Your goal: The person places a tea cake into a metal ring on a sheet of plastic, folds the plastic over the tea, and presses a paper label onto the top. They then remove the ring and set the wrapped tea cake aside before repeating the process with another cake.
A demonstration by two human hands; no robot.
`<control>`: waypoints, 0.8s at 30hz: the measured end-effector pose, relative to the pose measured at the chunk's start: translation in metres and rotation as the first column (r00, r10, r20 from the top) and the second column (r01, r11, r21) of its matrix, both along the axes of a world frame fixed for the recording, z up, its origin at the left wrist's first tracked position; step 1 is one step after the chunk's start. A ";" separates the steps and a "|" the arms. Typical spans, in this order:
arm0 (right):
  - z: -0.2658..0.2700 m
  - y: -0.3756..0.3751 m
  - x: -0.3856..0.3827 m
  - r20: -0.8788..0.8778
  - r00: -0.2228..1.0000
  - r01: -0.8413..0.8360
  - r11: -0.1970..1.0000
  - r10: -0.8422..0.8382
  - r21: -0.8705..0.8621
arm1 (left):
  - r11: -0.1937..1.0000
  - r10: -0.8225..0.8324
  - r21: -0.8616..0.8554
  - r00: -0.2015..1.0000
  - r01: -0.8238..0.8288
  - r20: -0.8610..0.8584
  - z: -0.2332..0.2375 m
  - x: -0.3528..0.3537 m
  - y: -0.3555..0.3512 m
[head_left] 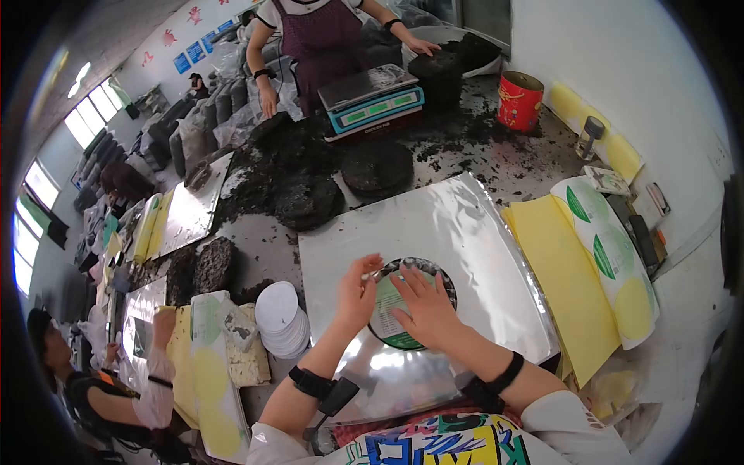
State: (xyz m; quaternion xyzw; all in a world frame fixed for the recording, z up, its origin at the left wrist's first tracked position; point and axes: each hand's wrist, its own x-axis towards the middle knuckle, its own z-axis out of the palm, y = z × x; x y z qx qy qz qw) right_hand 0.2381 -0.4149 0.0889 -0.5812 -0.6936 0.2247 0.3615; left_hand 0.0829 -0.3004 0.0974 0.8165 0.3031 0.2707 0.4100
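Note:
A round green-and-white paper label (395,319) covers much of a dark round pressed cake (446,288), which sits on a sheet of silver foil (480,232). My right hand (426,308) lies flat across the label with its fingers spread. At the cake's left edge is my left hand (358,293), its fingers slightly bent and pointing toward the cake, with nothing visible in them. Left of the foil stands a stack of white paper discs (280,310).
Dark round cakes (377,169) and loose crumbs lie beyond the foil, near a digital scale (372,101). A person (322,46) stands behind it. Yellow sheets (562,271) and printed labels (608,240) lie at right, below a red tin (520,101). Another person (101,387) works at left.

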 end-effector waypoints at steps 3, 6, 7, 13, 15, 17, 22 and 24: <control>-0.019 0.004 -0.014 0.577 0.815 0.051 0.998 -0.060 0.032 | 0.959 0.157 0.233 0.987 -0.159 0.024 -0.003 0.004 0.020; -0.018 0.007 -0.016 0.558 0.830 0.014 0.999 0.009 -0.038 | 0.970 0.242 0.042 0.935 -0.239 -0.261 -0.022 0.021 0.020; -0.015 0.004 -0.016 0.589 0.808 0.033 0.996 0.021 -0.080 | 0.945 0.322 0.142 0.913 -0.294 -0.250 -0.012 0.029 0.010; 0.009 -0.002 -0.016 0.457 0.884 -0.057 0.992 0.101 -0.109 | 0.837 -0.049 0.542 0.996 0.080 -0.070 0.082 0.038 -0.055; 0.066 -0.028 -0.012 0.082 0.978 -0.205 0.968 0.194 0.144 | 0.934 0.121 0.351 0.981 -0.060 -0.154 0.103 0.004 -0.040; 0.086 -0.045 0.023 -0.364 0.925 0.189 0.962 -0.107 0.199 | 0.951 0.306 0.074 0.945 -0.299 -0.114 0.111 -0.047 -0.027; -0.049 0.004 0.095 -0.259 0.886 0.168 0.788 -0.384 -0.592 | 0.917 0.391 -0.030 0.911 -0.398 -0.133 0.013 -0.088 -0.074; -0.032 -0.001 0.053 -0.221 0.956 0.140 0.965 -0.190 -0.223 | 0.943 0.327 -0.061 0.945 -0.326 0.004 -0.011 -0.070 -0.099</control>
